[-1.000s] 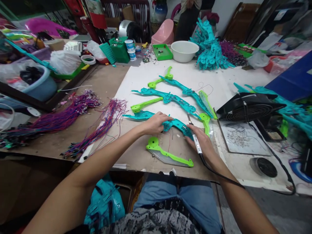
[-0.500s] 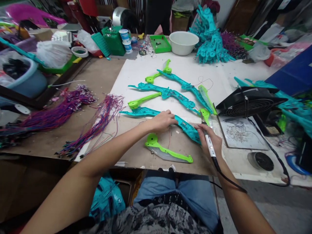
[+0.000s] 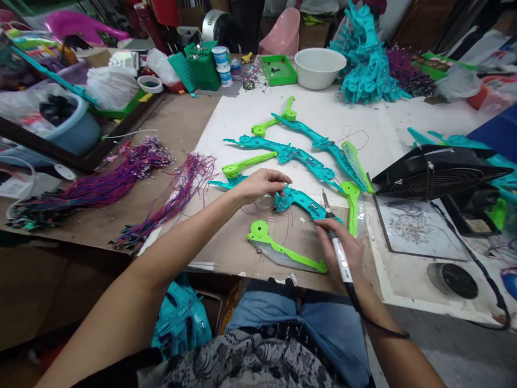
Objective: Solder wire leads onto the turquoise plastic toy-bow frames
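Observation:
A bow-shaped teal plastic piece (image 3: 309,203) lies across the near work area, its middle hidden by my left hand (image 3: 266,184). The left fingers are bent together at its upper edge; the exact grip is partly hidden. My right hand (image 3: 343,245) is wrapped around a soldering iron (image 3: 340,258) with a white handle and black cord. Its metal tip points up and away, just beyond the teal piece's right part. Thin wires lie near the piece. Closer to me rests a lime-green arm (image 3: 283,251) with a clear plastic strip.
More teal bow pieces (image 3: 294,153) with green arms lie beyond. Red-and-purple wire bundles (image 3: 109,178) spread at left. A black fan (image 3: 440,170) stands at right near a round tin (image 3: 452,280). Behind are a white basin (image 3: 319,67), green tray (image 3: 278,70) and teal pile (image 3: 367,70).
The near teal piece has turned and tilted under my left hand, whose fingers have lifted somewhat. My right hand has come off its right end with the soldering iron. The view has shifted slightly left.

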Tool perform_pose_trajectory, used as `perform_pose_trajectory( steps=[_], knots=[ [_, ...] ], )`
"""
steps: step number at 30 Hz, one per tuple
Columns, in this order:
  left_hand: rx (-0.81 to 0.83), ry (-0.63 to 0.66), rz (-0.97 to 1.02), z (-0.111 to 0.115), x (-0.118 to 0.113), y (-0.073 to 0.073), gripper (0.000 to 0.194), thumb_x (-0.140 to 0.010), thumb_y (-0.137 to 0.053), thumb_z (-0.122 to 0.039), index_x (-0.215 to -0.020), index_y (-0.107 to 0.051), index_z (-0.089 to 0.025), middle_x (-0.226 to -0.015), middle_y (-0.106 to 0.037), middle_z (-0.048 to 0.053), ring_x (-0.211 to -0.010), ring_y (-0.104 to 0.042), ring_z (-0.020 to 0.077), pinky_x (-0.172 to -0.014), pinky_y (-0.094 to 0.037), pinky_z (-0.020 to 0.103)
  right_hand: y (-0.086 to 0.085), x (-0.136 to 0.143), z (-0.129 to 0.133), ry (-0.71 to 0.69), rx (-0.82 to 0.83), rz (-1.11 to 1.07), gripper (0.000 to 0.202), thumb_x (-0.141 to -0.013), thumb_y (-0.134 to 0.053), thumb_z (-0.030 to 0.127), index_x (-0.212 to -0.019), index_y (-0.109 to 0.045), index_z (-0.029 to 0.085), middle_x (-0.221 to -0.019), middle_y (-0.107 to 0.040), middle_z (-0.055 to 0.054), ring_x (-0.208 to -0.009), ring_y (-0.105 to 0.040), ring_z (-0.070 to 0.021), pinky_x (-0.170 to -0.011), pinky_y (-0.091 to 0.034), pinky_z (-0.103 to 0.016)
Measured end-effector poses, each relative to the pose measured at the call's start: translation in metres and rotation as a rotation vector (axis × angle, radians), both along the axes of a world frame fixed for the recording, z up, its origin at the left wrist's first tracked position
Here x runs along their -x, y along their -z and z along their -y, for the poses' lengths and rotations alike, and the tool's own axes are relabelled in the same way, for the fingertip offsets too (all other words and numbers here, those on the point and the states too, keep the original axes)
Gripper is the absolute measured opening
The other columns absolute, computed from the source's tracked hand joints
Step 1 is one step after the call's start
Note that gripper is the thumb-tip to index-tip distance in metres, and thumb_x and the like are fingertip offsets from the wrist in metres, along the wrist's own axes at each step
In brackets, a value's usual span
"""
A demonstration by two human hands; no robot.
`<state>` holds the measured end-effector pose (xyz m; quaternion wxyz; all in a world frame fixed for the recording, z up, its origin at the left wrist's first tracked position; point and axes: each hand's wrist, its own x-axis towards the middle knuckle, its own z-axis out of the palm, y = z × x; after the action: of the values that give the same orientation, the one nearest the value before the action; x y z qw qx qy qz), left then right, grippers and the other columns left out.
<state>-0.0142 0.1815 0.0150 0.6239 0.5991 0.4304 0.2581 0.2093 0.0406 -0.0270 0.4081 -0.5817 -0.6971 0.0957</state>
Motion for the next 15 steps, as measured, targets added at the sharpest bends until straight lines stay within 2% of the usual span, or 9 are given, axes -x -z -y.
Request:
perform_pose_trajectory(
  steps=[2, 4, 6, 8, 10, 12, 15],
  knots=[
    [-0.017, -0.074, -0.011, 0.001, 0.008, 0.001, 0.021, -0.08, -0.061, -0.017, -0.099, -0.067, -0.01, -0.085, -0.067, 0.006, -0.07, -0.061, 0.0107, -0.063, -0.045, 0.024, 0.004, 0.014, -0.001, -0.061, 0.005, -0.008, 0.015, -0.088, -0.061, 0.032, -0.1, -0.063, 0.024, -0.092, -0.073, -0.004, -0.078, -0.071, -0.018, -0.076, -0.058, -0.031],
    [-0.125, -0.13, -0.103, 0.004, 0.018, 0.003, 0.021, -0.078, -0.06, -0.017, -0.096, -0.068, -0.011, -0.089, -0.069, 0.006, -0.077, -0.062, 0.0129, -0.07, -0.047, 0.027, 0.009, 0.027, -0.004, -0.1, 0.022, -0.027, 0.018, -0.086, -0.064, 0.033, -0.101, -0.06, 0.024, -0.09, -0.072, -0.003, -0.076, -0.07, -0.0175, -0.072, -0.057, -0.03],
    [-0.249, -0.109, -0.27, 0.012, 0.028, 0.006, 0.018, -0.077, -0.061, -0.019, -0.092, -0.069, -0.012, -0.089, -0.07, 0.005, -0.08, -0.062, 0.015, -0.075, -0.047, 0.028, 0.015, 0.037, -0.009, -0.117, 0.055, -0.057, 0.023, -0.084, -0.066, 0.035, -0.103, -0.057, 0.024, -0.089, -0.071, -0.002, -0.076, -0.07, -0.0178, -0.07, -0.057, -0.03],
    [-0.349, -0.032, -0.435, 0.024, 0.035, 0.012, 0.018, -0.075, -0.065, -0.023, -0.089, -0.069, -0.013, -0.088, -0.07, 0.005, -0.08, -0.061, 0.0171, -0.076, -0.047, 0.029, 0.019, 0.044, -0.014, -0.14, 0.098, -0.089, 0.027, -0.083, -0.066, 0.034, -0.105, -0.054, 0.024, -0.089, -0.07, -0.002, -0.075, -0.07, -0.0181, -0.069, -0.056, -0.03],
    [-0.457, 0.022, -0.55, 0.038, 0.034, 0.02, 0.023, -0.073, -0.07, -0.028, -0.091, -0.069, -0.013, -0.089, -0.07, 0.007, -0.083, -0.06, 0.02, -0.078, -0.047, 0.032, 0.021, 0.049, -0.019, -0.161, 0.137, -0.104, 0.024, -0.084, -0.061, 0.029, -0.106, -0.053, 0.024, -0.09, -0.069, -0.002, -0.074, -0.069, -0.0181, -0.069, -0.055, -0.031],
    [-0.566, 0.017, -0.639, 0.049, 0.027, 0.03, 0.03, -0.071, -0.074, -0.033, -0.095, -0.069, -0.015, -0.094, -0.07, 0.008, -0.091, -0.059, 0.0238, -0.084, -0.045, 0.036, 0.019, 0.052, -0.023, -0.16, 0.149, -0.108, 0.021, -0.085, -0.055, 0.024, -0.106, -0.052, 0.024, -0.092, -0.069, -0.002, -0.075, -0.068, -0.0183, -0.07, -0.054, -0.031],
    [-0.616, -0.015, -0.706, 0.053, 0.016, 0.04, 0.022, -0.076, -0.07, -0.032, -0.092, -0.069, -0.017, -0.093, -0.07, 0.008, -0.096, -0.057, 0.0262, -0.086, -0.043, 0.037, 0.013, 0.052, -0.029, -0.129, 0.127, -0.12, 0.019, -0.086, -0.051, 0.022, -0.104, -0.053, 0.024, -0.094, -0.068, -0.002, -0.077, -0.067, -0.0179, -0.072, -0.053, -0.031]
  ],
)
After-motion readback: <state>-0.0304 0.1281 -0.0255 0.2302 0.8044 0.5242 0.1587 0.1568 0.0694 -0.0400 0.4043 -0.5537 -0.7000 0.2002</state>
